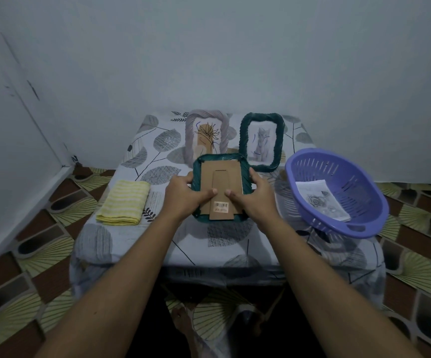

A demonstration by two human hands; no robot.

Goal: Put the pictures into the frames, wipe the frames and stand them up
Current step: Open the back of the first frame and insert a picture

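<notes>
Fingers (189, 177) of the left hand (183, 196) and right hand (255, 197) grip the sides of the dark green frame (221, 177), back upward, thumbs on its cardboard; it seems to rest on the bench (230, 241). Behind stand a grey frame (189, 140) and a cat frame (243, 140). Yellow cloth (124, 202) left, purple basket (349, 171) right.

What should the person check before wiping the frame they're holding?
1. Left hand and right hand both grip the green frame: ok.
2. Cardboard backing sits flat in it: ok.
3. Picture inside: cannot tell, the frame faces down.
4. Yellow cloth lies near the left hand: ok.
5. Grey frame and cat frame stand upright behind: ok.
</notes>
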